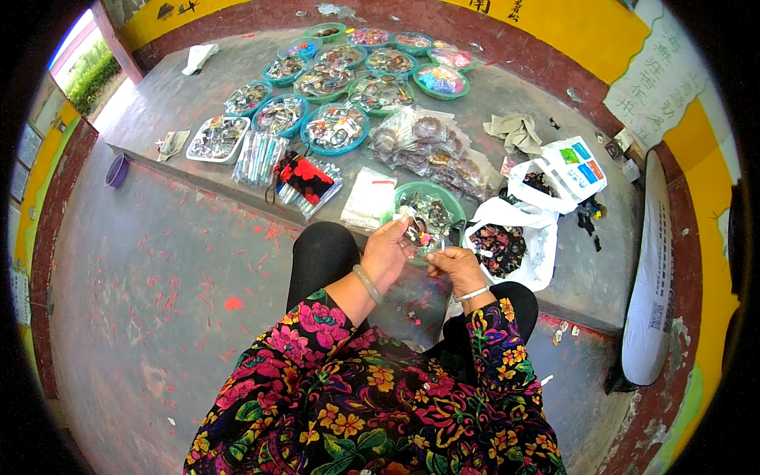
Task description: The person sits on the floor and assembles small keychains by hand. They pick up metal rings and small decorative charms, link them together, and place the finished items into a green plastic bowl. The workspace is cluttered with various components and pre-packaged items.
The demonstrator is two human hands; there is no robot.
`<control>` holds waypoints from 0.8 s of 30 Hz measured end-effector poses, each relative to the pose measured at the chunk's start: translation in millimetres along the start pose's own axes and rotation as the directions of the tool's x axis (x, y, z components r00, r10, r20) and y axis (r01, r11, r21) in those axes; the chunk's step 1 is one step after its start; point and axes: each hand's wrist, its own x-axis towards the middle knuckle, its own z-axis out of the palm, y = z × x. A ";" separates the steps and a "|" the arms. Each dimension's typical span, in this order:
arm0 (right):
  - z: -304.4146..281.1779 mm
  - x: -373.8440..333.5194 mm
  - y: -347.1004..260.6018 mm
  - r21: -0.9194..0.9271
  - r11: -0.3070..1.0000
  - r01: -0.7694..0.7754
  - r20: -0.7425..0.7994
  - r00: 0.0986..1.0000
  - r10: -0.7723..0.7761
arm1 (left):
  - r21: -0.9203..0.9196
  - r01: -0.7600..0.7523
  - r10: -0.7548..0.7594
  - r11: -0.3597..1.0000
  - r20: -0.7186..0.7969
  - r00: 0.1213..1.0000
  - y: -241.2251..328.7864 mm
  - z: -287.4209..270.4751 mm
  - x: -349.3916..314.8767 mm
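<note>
My left hand [385,258], with a pale bangle at the wrist, is closed on a small clear packet [424,238] that shows a bit of pink and yellow. The fingers of my right hand [458,267] pinch at the packet's right side; a silver bracelet circles that wrist. Just beyond both hands sits a green basin [457,207] of small packed pieces, partly hidden by my left hand. A stack of clear flat bags [369,198] lies to its left. To the right stands a white plastic bag [543,252] filled with dark, colourful small pieces.
Several green and blue baskets [336,149] of small goods cover the raised floor ahead. Bagged brown items [435,146], a red-and-black pouch [305,177], a white tray [195,147] and another white bag [554,196] lie nearer. A long board [645,317] leans at right; a purple bowl [117,171] is far left.
</note>
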 end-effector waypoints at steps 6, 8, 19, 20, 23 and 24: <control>1.6 2.2 1.5 -0.019 1.000 0.013 -0.024 1.000 -0.013 | 0.003 -0.038 0.038 0.999 -0.017 0.999 -4.1 -8.0 8.3; 0.6 2.1 2.0 -0.018 0.999 0.033 -0.060 0.998 -0.034 | -0.009 -0.052 0.051 0.999 -0.029 0.998 -0.8 0.9 2.3; -43.1 -0.3 -13.8 -0.178 0.972 0.155 -0.374 0.903 -0.212 | 0.052 -0.119 0.128 0.992 -0.245 0.961 9.7 -18.6 8.0; -50.5 0.6 -12.6 -0.244 0.959 0.143 -0.378 0.897 -0.230 | 0.067 -0.132 0.145 0.989 -0.252 0.957 12.4 -20.5 6.2; -64.5 6.5 -1.0 -0.307 0.946 0.107 -0.339 0.916 -0.214 | 0.093 -0.130 0.149 0.987 -0.248 0.957 17.6 -23.0 2.6; -67.3 10.3 5.0 -0.308 0.948 0.081 -0.317 0.931 -0.183 | 0.098 -0.122 0.143 0.988 -0.242 0.960 18.6 -23.6 1.8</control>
